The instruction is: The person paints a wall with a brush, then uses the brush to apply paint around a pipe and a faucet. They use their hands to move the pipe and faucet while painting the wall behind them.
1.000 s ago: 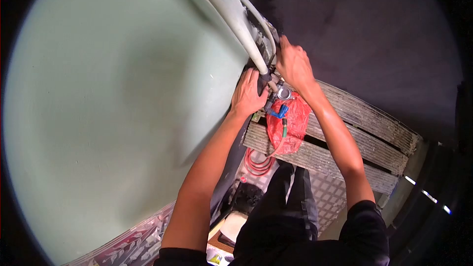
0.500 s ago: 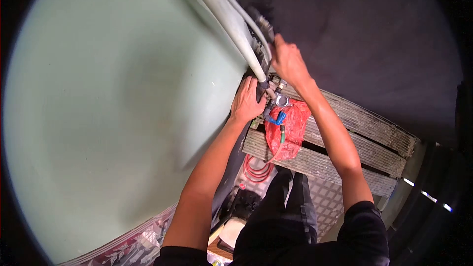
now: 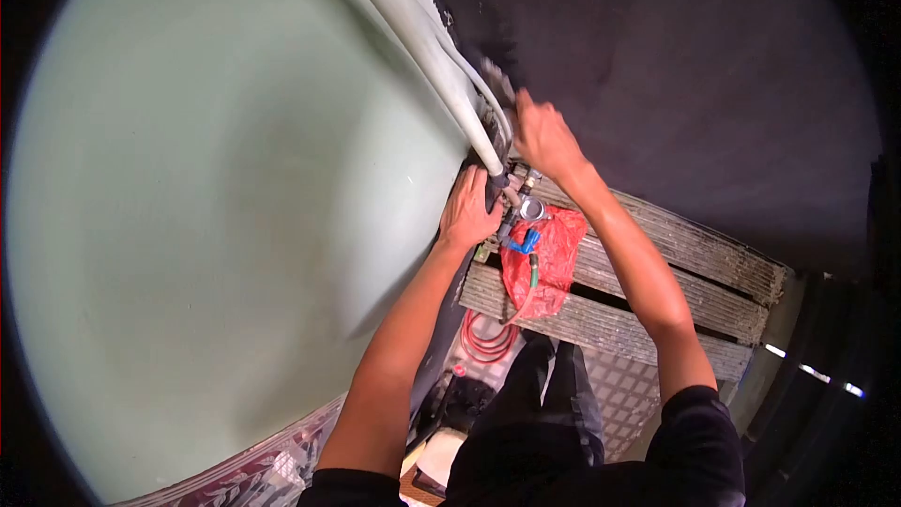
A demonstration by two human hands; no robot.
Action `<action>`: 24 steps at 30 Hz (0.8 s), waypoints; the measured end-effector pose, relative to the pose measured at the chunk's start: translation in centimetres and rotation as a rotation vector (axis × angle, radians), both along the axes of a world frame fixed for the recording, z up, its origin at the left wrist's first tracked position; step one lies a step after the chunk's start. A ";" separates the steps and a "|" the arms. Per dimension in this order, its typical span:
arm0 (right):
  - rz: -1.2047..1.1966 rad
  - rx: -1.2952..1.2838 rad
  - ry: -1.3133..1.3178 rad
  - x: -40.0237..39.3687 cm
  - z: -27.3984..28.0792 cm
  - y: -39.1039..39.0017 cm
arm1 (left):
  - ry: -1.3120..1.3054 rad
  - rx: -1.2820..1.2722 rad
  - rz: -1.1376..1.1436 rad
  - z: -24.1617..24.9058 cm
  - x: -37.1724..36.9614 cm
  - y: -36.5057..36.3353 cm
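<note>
My left hand (image 3: pixel 467 212) lies at the dark edge of a large pale green surface (image 3: pixel 206 197). Its fingers are stretched out, with the thumb apart, beside the lower end of a thick white pipe (image 3: pixel 449 83). My right hand (image 3: pixel 549 139), on the far side of the pipe, is closed around a hand tool (image 3: pixel 497 82). Motion smears the tool, so I cannot make out its kind. A round metal-rimmed fitting (image 3: pixel 532 209) and a blue valve handle (image 3: pixel 527 242) sit just right of my left hand. Beneath them lies a red plastic bag (image 3: pixel 544 277).
A ridged plank bench (image 3: pixel 648 253) stretches to the right under the fittings. Below hangs or lies a coiled red hose (image 3: pixel 486 338). A dark wall (image 3: pixel 694 84) rises behind the bench. A thinner grey hose (image 3: pixel 483 84) runs along the white pipe.
My right hand has come down slightly with the blurred tool, whose head is lower now. The view has shifted a little; my left hand stays beside the pipe's end.
</note>
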State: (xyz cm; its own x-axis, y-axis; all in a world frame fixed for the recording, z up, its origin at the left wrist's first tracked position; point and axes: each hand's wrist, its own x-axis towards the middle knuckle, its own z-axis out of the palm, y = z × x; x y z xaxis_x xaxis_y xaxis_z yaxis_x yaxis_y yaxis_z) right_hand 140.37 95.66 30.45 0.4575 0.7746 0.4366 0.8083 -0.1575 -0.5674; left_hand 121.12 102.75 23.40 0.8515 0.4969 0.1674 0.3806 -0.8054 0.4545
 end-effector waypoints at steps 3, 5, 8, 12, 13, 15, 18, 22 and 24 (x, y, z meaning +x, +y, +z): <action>0.074 -0.210 0.071 1.0 -2.7 -3.2 | -0.027 -0.001 0.002 0.0 -0.1 -0.1; 0.015 -0.161 0.142 0.2 2.5 -3.6 | 0.029 -0.061 0.004 0.8 0.1 -0.1; 0.031 -0.042 0.212 -0.7 11.7 -3.5 | 0.059 -0.034 0.028 -0.5 -0.2 0.1; 0.087 0.108 0.129 0.2 12.4 0.0 | 0.098 -0.077 0.022 0.3 0.0 0.1; 0.080 0.036 0.109 0.1 10.8 0.1 | 0.090 -0.063 0.023 0.2 -0.1 0.1; 0.064 -0.105 0.061 0.1 6.6 -0.3 | 0.069 -0.033 0.022 0.0 0.0 0.0; 0.112 -0.302 0.118 0.7 2.3 -3.1 | 0.050 -0.033 0.010 0.6 0.0 -0.1; 0.075 -0.102 0.187 -0.7 11.2 -3.7 | 0.002 0.004 0.005 0.1 0.1 -0.1; 0.077 0.002 0.172 -0.7 14.7 -1.9 | 0.008 0.015 0.007 0.5 0.1 -0.3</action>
State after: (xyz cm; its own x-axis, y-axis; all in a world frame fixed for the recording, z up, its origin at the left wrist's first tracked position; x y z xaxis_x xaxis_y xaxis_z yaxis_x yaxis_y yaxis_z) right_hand 139.65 93.74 45.14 0.4651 0.8094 0.3586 0.7091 -0.0982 -0.6982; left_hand 121.23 102.43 23.87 0.8495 0.5001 0.1684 0.3894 -0.8095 0.4395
